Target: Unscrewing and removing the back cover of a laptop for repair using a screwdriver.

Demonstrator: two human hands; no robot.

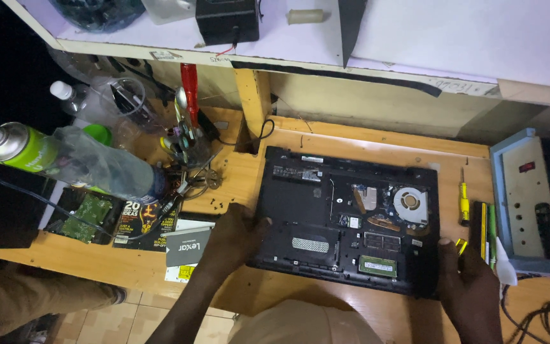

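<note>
A black laptop [326,185] lies upside down on the wooden workbench [364,137], its bottom cover off. Its fan [410,202], copper heat pipe and green memory stick [377,265] show. My left hand [235,239] grips the laptop's left edge. At the near right corner of the laptop, my right hand [469,277] holds its edge.
A yellow-handled screwdriver [463,200] and green pens [486,232] lie right of the laptop, beside a grey box with a red switch [522,191]. To the left are a green spray can [27,150], a cup of tools [189,137], a circuit board [87,213] and small packages [186,245].
</note>
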